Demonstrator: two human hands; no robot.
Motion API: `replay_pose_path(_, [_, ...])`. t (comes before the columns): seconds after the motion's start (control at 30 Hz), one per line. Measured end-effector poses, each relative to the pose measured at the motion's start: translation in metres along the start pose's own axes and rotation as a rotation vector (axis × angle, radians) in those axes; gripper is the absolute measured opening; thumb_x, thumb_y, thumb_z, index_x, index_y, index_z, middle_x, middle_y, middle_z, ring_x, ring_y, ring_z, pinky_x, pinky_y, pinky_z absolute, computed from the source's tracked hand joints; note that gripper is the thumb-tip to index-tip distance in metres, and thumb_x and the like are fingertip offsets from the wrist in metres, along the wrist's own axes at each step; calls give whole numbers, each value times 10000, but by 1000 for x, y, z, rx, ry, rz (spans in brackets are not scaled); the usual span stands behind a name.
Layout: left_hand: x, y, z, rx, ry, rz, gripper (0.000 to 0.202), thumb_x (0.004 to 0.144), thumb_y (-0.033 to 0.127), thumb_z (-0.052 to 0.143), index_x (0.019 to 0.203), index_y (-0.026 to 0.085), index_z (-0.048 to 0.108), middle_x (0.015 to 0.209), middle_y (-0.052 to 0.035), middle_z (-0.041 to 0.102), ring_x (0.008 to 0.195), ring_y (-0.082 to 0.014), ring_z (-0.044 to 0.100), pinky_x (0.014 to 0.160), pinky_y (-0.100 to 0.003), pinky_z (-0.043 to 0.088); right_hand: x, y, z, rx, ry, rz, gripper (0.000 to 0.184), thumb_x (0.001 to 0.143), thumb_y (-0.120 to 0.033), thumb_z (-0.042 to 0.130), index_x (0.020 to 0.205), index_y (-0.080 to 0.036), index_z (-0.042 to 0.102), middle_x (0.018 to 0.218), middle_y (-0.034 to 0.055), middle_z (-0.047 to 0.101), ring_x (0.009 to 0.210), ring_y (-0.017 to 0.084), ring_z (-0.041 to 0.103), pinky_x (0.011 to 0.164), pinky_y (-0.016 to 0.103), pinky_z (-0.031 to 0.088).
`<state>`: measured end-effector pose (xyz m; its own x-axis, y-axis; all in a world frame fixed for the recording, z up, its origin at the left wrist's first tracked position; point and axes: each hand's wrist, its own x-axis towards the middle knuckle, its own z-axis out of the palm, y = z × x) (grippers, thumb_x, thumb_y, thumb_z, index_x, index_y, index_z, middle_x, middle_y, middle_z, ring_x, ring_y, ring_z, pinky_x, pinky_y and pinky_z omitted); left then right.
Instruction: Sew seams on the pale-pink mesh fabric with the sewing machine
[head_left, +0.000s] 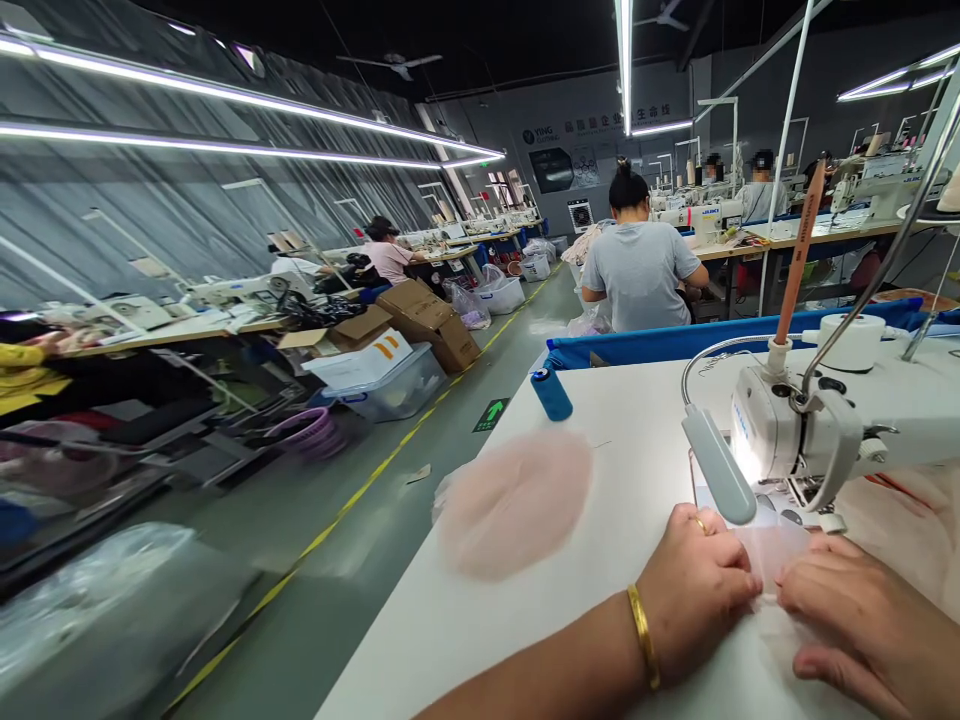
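My left hand (694, 590), with a gold bangle and a ring, rests on the white table (480, 620) with its fingers curled down onto a thin, sheer pink piece of fabric (772, 555). Facing it, my right hand (862, 620) pinches the same piece from the right. Both hands sit just in front of the needle area of a white sewing machine (817, 430). A flexible lamp (716, 462) hangs over the work. A blurred pile of pale pink fabric (514, 503) lies on the table to the left.
A blue thread spool (551, 393) stands near the table's far edge. A person in a grey shirt (640, 265) sits at the station ahead. Cardboard boxes (427, 320) and plastic bins (390, 385) line the aisle on the left.
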<state>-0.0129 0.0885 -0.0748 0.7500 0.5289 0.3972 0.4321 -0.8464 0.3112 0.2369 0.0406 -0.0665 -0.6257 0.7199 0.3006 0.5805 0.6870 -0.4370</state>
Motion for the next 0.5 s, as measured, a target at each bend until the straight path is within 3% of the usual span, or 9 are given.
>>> replay_pose_path(0.13, [-2, 2, -5, -2, 1, 20, 97, 972, 203, 700, 951, 237, 789, 925, 1, 790, 897, -195, 638, 890, -423, 369, 0, 0, -1, -34, 29, -21, 204, 1023, -500, 668, 1085, -313, 724, 899, -1, 767, 808, 225, 706, 878, 358, 542])
replay_pose_path(0.37, [5, -7, 3, 61, 14, 20, 80, 948, 178, 704, 909, 218, 761, 926, 2, 774, 877, -194, 630, 846, -391, 382, -2, 10, 5, -118, 21, 12, 244, 1070, -490, 600, 1014, -273, 696, 903, 18, 754, 779, 216, 687, 769, 340, 509])
replay_pose_path(0.5, [10, -13, 5, 123, 37, 15, 134, 984, 200, 657, 887, 211, 748, 922, -12, 764, 906, -204, 638, 838, -381, 402, -3, 18, 11, -177, 55, 18, 232, 1074, -483, 588, 1092, -281, 700, 972, 32, 772, 808, 229, 699, 738, 343, 509])
